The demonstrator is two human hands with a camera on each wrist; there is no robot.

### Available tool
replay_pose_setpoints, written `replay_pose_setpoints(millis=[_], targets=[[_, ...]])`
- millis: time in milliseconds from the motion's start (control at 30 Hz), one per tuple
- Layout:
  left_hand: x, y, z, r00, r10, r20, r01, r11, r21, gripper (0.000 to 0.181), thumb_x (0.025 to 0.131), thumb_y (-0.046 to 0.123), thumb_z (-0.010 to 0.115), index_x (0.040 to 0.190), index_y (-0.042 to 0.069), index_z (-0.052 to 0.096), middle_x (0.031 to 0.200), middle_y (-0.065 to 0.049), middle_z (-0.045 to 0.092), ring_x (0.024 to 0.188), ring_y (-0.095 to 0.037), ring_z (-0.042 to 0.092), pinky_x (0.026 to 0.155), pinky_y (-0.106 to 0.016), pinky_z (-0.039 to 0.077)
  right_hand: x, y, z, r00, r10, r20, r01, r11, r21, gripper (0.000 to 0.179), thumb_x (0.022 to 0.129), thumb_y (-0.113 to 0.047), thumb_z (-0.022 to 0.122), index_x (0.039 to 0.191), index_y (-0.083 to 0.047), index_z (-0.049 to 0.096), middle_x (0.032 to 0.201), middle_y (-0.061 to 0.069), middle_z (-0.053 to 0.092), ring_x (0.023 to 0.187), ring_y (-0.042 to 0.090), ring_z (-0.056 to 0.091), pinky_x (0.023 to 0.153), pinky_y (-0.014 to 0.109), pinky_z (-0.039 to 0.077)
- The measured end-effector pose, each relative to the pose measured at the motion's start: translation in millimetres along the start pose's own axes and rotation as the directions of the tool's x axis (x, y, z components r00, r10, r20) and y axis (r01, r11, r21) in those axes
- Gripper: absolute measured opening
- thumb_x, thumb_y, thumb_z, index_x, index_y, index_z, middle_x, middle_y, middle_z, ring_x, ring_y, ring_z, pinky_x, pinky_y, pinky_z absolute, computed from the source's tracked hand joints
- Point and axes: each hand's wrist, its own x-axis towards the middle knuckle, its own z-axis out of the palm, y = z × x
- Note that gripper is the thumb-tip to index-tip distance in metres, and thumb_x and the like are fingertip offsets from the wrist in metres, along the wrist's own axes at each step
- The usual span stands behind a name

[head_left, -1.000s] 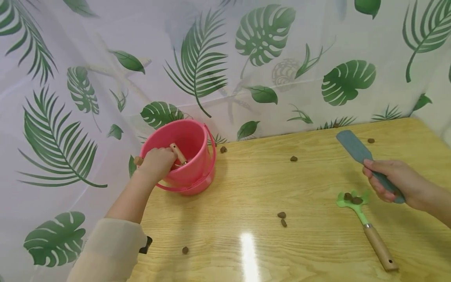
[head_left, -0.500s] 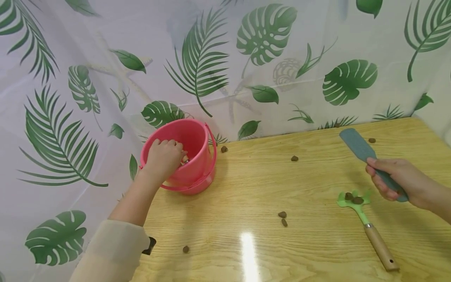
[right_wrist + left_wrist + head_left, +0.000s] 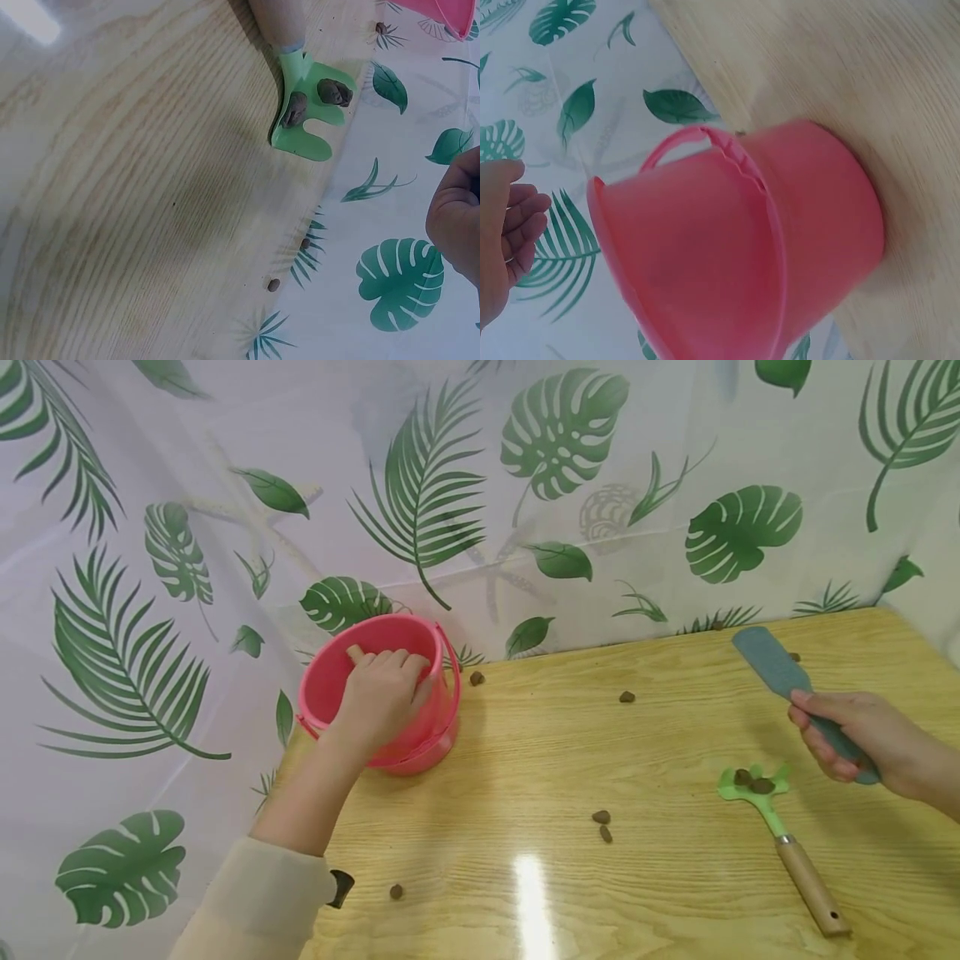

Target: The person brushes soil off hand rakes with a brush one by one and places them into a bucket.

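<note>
My left hand (image 3: 384, 689) reaches over the rim of the pink bucket (image 3: 405, 743), knuckles up. The end of a wooden handle (image 3: 355, 653) pokes up just beyond it inside the bucket. In the left wrist view that hand (image 3: 510, 232) has loosely bent fingers with nothing visible in them. On the right, my right hand (image 3: 862, 735) grips a narrow grey-blue trowel (image 3: 772, 662) above the table, blade pointing away to the upper left. Below it lies a green hand rake (image 3: 765, 810) with a wooden handle. Two brown lumps (image 3: 762, 786) sit on its tines.
Several small brown lumps lie scattered on the wooden table (image 3: 525, 760), including a pair (image 3: 602, 817) near the middle and one lump (image 3: 396, 891) at the front left. A white cloth (image 3: 465, 527) with printed green leaves hangs behind the table and along its left side.
My left hand has moved right across the bucket's opening; the wooden handle end shows left of the fingers now. My right hand with the trowel has drifted slightly right.
</note>
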Motion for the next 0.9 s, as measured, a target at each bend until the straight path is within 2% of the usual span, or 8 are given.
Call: replay_pose_setpoints(millis=[100, 233, 333, 533, 633, 733, 833, 900], targets=[[-0.9, 7.9, 2.9, 0.999, 0.012, -0.033, -0.014, 0.999, -0.052, 0.024, 0.085, 0.025, 0.069, 0.097, 0.004, 0.064, 0.08, -0.009, 0.066, 0.077, -0.027, 0.065, 0.097, -0.064, 0.038, -1.8, 0, -3, 1.0, 0.0, -0.018, -0.001, 1.0, -0.018, 0.038, 0.105, -0.027, 0.031, 0.083, -0.011, 0.058, 0.055, -0.003, 0.052, 0.037, 0.013, 0.041, 0.045, 0.041, 0.014], [-3.3, 16.9, 9.1, 0.998, 0.024, -0.052, -0.031, 0.992, -0.124, 0.022, 0.084, 0.023, 0.07, 0.094, 0.004, 0.064, 0.072, -0.005, 0.063, 0.065, -0.02, 0.061, 0.087, -0.047, 0.051, -3.9, 0, -6, 0.997, 0.001, -0.075, -0.008, 0.995, -0.098, 0.038, 0.104, -0.029, 0.032, 0.082, -0.012, 0.057, 0.054, -0.003, 0.05, 0.036, 0.015, 0.038, 0.046, 0.044, 0.014], [-4.2, 25.4, 15.9, 0.994, 0.064, -0.083, -0.077, 0.983, -0.164, 0.022, 0.084, 0.023, 0.071, 0.092, 0.004, 0.063, 0.071, -0.004, 0.062, 0.061, -0.017, 0.058, 0.062, -0.028, 0.053, -5.1, 1, -7, 0.991, 0.004, -0.133, -0.025, 0.988, -0.155, 0.038, 0.104, -0.031, 0.033, 0.081, -0.012, 0.056, 0.053, -0.003, 0.049, 0.037, 0.02, 0.034, 0.046, 0.045, 0.015], [-6.6, 48.4, 29.1, 0.99, 0.074, -0.121, -0.104, 0.958, -0.267, 0.025, 0.085, 0.027, 0.069, 0.095, 0.004, 0.065, 0.074, -0.003, 0.064, 0.061, -0.015, 0.056, 0.058, -0.025, 0.05, -6.7, 2, -12, 0.982, 0.01, -0.187, -0.049, 0.977, -0.207, 0.039, 0.104, -0.033, 0.034, 0.08, -0.011, 0.056, 0.052, -0.001, 0.048, 0.037, 0.022, 0.034, 0.046, 0.046, 0.016], [-7.5, 61.6, 34.1, 0.997, 0.053, -0.061, -0.07, 0.945, -0.319, 0.027, 0.086, 0.029, 0.068, 0.096, 0.004, 0.065, 0.075, -0.002, 0.064, 0.062, -0.015, 0.056, 0.056, -0.024, 0.049, -8.8, 2, -14, 0.977, 0.022, -0.213, -0.07, 0.973, -0.22, 0.039, 0.103, -0.034, 0.034, 0.08, -0.011, 0.056, 0.053, -0.001, 0.048, 0.038, 0.022, 0.035, 0.046, 0.045, 0.017], [-7.2, 75.3, 38.3, 0.998, 0.033, 0.058, -0.01, 0.93, -0.369, 0.028, 0.088, 0.032, 0.065, 0.099, 0.006, 0.066, 0.078, 0.0, 0.065, 0.064, -0.013, 0.058, 0.055, -0.023, 0.048, -11.4, 2, -18, 0.969, 0.042, -0.244, -0.101, 0.966, -0.237, 0.038, 0.103, -0.034, 0.034, 0.08, -0.012, 0.055, 0.054, -0.002, 0.049, 0.038, 0.017, 0.039, 0.041, 0.043, 0.022], [-6.2, 87.7, 41.7, 0.984, 0.02, 0.179, 0.055, 0.913, -0.405, 0.031, 0.091, 0.036, 0.062, 0.103, 0.008, 0.066, 0.081, 0.001, 0.066, 0.067, -0.011, 0.058, 0.055, -0.021, 0.047, -13.2, 2, -21, 0.966, 0.048, -0.256, -0.113, 0.962, -0.248, 0.037, 0.103, -0.033, 0.034, 0.08, -0.013, 0.055, 0.054, -0.003, 0.049, 0.038, 0.014, 0.041, 0.038, 0.039, 0.031], [-5.7, 94.8, 43.2, 0.973, 0.017, 0.23, 0.079, 0.913, -0.401, 0.033, 0.091, 0.038, 0.06, 0.105, 0.008, 0.066, 0.083, 0.001, 0.066, 0.068, -0.011, 0.059, 0.055, -0.021, 0.047, -13.7, 3, -23, 0.965, 0.043, -0.258, -0.109, 0.963, -0.246, 0.037, 0.104, -0.033, 0.034, 0.08, -0.013, 0.056, 0.054, -0.003, 0.05, 0.038, 0.012, 0.043, 0.038, 0.039, 0.031]])
